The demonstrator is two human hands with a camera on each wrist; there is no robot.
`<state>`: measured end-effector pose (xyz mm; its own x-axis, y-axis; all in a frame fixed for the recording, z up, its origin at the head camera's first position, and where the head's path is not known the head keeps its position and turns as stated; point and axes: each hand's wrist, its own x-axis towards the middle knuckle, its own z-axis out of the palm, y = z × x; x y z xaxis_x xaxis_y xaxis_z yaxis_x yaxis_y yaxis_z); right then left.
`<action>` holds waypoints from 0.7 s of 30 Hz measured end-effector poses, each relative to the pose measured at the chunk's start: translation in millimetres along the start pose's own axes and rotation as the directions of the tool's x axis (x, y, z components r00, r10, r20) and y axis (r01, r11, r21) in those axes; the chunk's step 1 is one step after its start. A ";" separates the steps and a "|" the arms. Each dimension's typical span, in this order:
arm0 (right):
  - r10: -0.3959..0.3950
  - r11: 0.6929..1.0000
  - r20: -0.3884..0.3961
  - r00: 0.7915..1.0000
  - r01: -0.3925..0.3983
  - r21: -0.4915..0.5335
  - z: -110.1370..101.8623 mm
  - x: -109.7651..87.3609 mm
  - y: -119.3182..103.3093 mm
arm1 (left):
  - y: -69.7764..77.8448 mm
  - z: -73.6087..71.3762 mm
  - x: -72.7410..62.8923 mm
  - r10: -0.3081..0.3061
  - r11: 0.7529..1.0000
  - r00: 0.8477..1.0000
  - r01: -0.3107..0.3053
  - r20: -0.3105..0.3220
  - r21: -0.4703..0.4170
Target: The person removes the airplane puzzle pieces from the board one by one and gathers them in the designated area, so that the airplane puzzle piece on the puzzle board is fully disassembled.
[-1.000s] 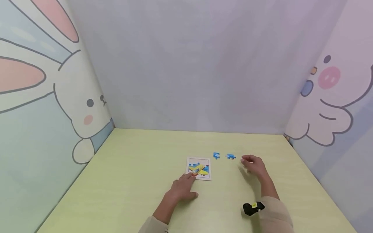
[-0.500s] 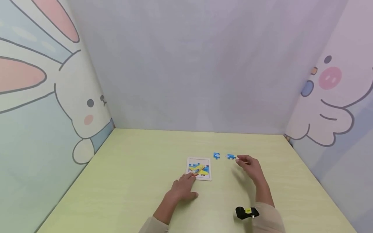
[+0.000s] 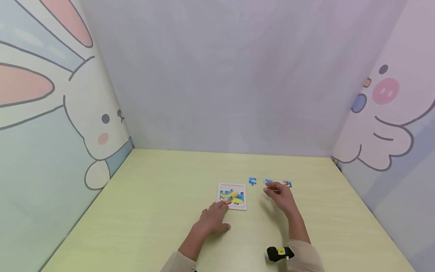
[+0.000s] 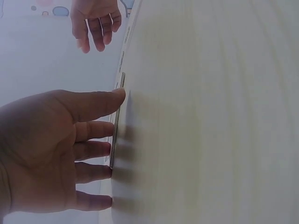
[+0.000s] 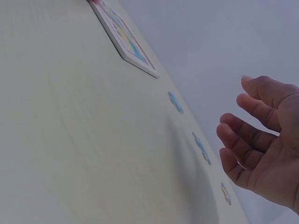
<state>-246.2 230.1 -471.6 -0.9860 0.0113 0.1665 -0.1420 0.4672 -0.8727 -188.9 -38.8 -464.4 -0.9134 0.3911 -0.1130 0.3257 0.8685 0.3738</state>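
Observation:
In the head view a white-framed jigsaw puzzle [image 3: 232, 196], showing a yellow airplane on blue, lies on the table with pieces set in its lower part. My left hand [image 3: 214, 220] rests its straight fingertips on the frame's lower left edge; the thumb is spread to the right. Just right of the frame lies a blue puzzle piece [image 3: 252, 181]. My right hand [image 3: 282, 196] hovers at the middle piece [image 3: 268, 181], partly covering it. A third piece [image 3: 287, 183] shows behind that hand. The right wrist view has the right hand's loosely curled fingers [image 5: 233, 140] above the table, holding nothing.
The pale yellow table [image 3: 163, 181] meets a grey back wall [image 3: 217, 75]. Side walls carry cartoon animals, a rabbit [image 3: 91, 113] on the left. A black wrist camera [image 3: 280, 253] sits at the right sleeve.
My right hand has moved left, from the rightmost piece to the middle one, uncovering the rightmost piece. The left hand and the puzzle frame have stayed in place.

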 end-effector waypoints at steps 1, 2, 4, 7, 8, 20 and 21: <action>-0.003 1.000 0.006 1.000 0.003 0.002 3.6 0.6 -1.2 | 0.0 -0.6 -0.1 0.001 1.000 1.000 -0.001 -0.002 0.001; -0.007 1.000 0.014 1.000 0.007 0.003 7.2 1.0 -2.8 | -0.2 -1.0 0.0 0.005 1.000 1.000 -0.005 -0.006 0.004; -0.012 1.000 0.029 0.999 0.013 -0.010 13.8 1.4 -6.1 | -0.2 -1.6 -0.1 0.013 1.000 1.000 -0.013 -0.011 0.016; -0.028 0.999 0.048 0.998 0.029 -0.015 22.6 2.7 -11.1 | 0.1 -2.4 -0.2 0.019 0.999 1.000 -0.018 -0.017 0.027; -0.032 0.999 0.058 0.998 0.033 -0.012 25.3 3.3 -13.0 | 0.4 -2.6 -0.3 0.019 0.999 1.000 -0.019 -0.016 0.027; -0.069 0.997 0.170 0.983 0.073 -0.020 61.0 16.2 -31.5 | 2.7 -3.6 -1.8 0.012 1.000 1.000 -0.012 0.000 0.027; -0.074 0.997 0.179 0.981 0.078 -0.016 63.8 16.8 -32.3 | 2.8 -3.5 -1.5 0.017 0.999 1.000 -0.017 -0.004 0.030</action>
<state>-263.7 158.8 -469.9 -0.9726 -0.1812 0.1456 -0.2168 0.4810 -0.8495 -187.5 -38.0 -459.9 -0.9086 0.4048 -0.1031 0.3484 0.8704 0.3479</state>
